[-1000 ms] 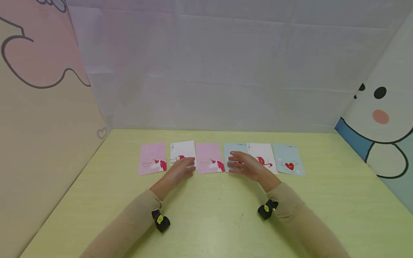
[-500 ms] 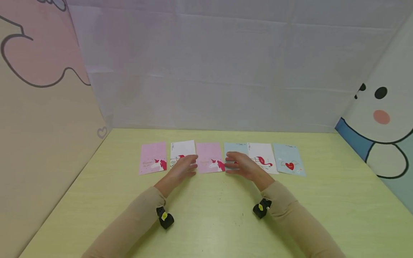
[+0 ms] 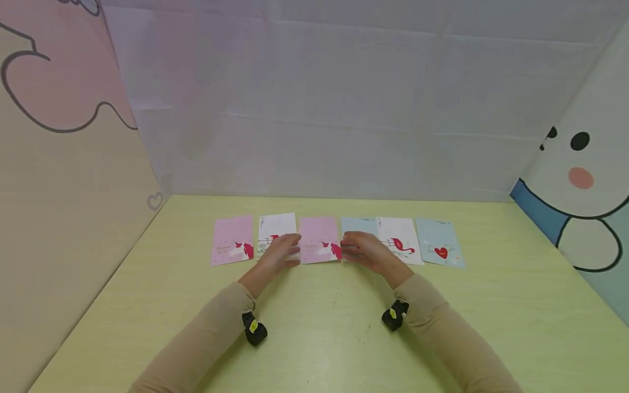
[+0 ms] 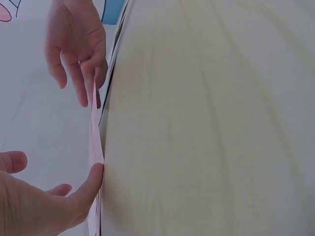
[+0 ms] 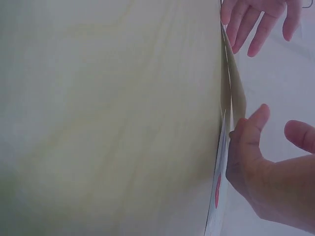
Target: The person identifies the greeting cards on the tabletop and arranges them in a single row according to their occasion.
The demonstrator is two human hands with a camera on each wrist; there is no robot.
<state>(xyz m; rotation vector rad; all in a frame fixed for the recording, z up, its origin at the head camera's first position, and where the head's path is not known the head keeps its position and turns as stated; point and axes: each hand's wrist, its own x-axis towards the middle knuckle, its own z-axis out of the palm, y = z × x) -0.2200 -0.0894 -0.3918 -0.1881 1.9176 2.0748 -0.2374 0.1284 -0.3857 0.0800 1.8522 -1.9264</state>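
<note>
A pink unicorn card [image 3: 318, 233] lies mid-row on the table, between both hands. My left hand [image 3: 275, 256] reaches to its left edge and partly covers a white flamingo card [image 3: 278, 224]. In the left wrist view, one fingertip [image 4: 96, 172] touches the pink card [image 4: 95, 137], seen nearly edge-on. At the card's right edge are the fingers of my right hand [image 3: 373, 254], which hides part of a blue card [image 3: 358, 224]. The right wrist view shows a card [image 5: 237, 86] tilted slightly up from the table beside the right fingers. Neither thumb pinches it.
Another pink unicorn card [image 3: 232, 240] ends the row at left. To the right lie a white flamingo card [image 3: 400, 240] and a blue heart card [image 3: 440, 245]. A white sheet [image 3: 314, 109] hangs behind the light wooden table [image 3: 324, 338].
Both hands have moved inward, toward the middle pink card, until their fingers are at its two side edges. The left white card has shifted slightly left.
</note>
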